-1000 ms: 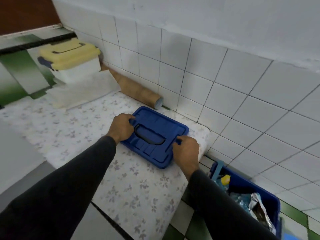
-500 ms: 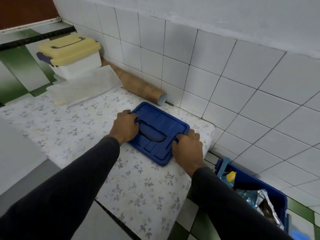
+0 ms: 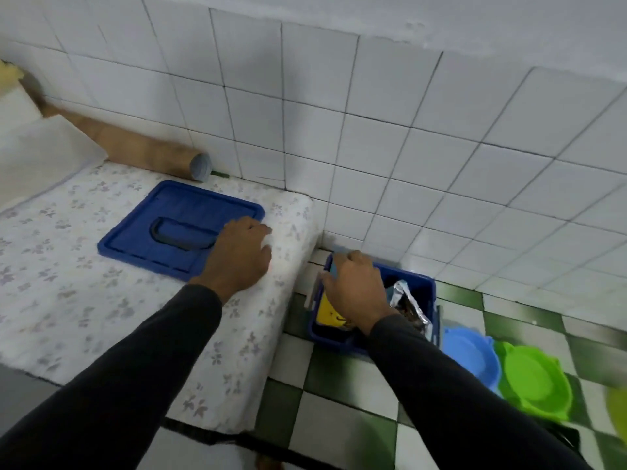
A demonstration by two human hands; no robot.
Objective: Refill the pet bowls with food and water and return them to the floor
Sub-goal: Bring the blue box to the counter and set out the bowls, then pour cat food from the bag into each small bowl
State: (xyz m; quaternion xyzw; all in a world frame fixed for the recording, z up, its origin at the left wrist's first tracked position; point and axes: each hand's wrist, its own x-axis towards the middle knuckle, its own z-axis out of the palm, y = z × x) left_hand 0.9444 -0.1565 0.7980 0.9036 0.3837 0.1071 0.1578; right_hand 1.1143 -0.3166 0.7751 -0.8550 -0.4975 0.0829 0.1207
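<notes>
A: What takes up the most room?

B: A low platform under a white cloth (image 3: 135,317) printed with small grey flowers, running back to the tiled wall (image 3: 373,147). The left hand (image 3: 237,259) lies on it, palm down, fingers loosely bent against the cloth and closed on nothing.

A: And under that hand?

B: A flat blue lid (image 3: 179,228) with a raised rim and a long oval recess in its middle. The hand covers the lid's near right corner; the fingertips fall just beyond that edge, onto the cloth. Farther back, past the lid, a brown cardboard tube (image 3: 135,147) lies along the foot of the wall.

A: Where is the right hand?

B: The right hand (image 3: 356,290) is down in an open blue bin (image 3: 417,290) on the green-and-white checked floor, just right of the platform. Its fingers curl at the bin's far left corner, over something pale blue; whether they pinch it, I cannot tell. Below the knuckles shows a yellow packet (image 3: 327,313), and right of the wrist a crumpled foil bag (image 3: 407,300).

A: The bowls?

B: On the floor, right of the bin and well clear of the fingers: a light blue bowl (image 3: 471,354), round and shallow, touching a bright green bowl (image 3: 532,378) of the same shape. Both are blurred, so what they hold is unclear.
</notes>
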